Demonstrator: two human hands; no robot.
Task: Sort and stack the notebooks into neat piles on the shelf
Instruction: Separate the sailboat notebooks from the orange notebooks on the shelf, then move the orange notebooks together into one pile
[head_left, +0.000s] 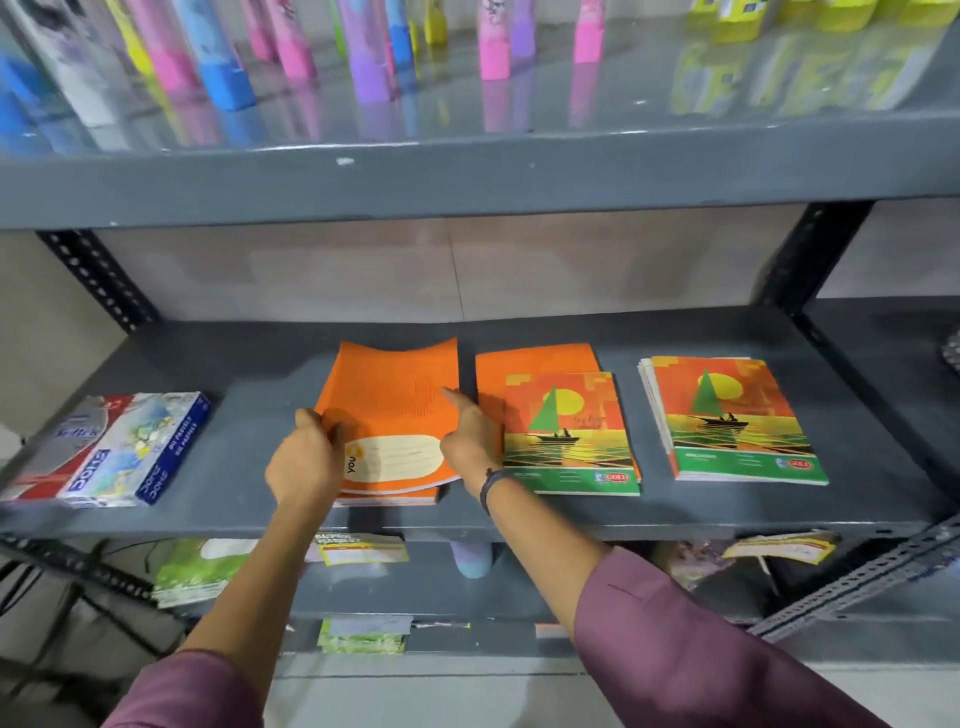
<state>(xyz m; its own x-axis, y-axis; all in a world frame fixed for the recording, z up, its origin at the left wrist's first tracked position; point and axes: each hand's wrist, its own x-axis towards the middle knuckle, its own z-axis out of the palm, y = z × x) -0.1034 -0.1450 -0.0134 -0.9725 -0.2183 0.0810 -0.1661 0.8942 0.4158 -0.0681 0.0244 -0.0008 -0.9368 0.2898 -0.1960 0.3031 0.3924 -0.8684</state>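
An orange notebook (395, 405) with a cream label lies on top of a low orange pile on the grey middle shelf (249, 462). My left hand (306, 462) grips its left edge and my right hand (470, 441) grips its right edge; the far end curls upward. To the right, a sailboat-cover notebook (569, 431) lies on another orange notebook (535, 361). Further right is a pile of sailboat notebooks (732, 415), slightly fanned at its left side.
A blue and white box (109, 447) lies at the shelf's left. The upper shelf (467, 176) carries several pink, blue and purple upright items and yellow packs. The lower shelf holds green and yellow booklets (197, 571). Slotted steel uprights (810, 254) flank the bay.
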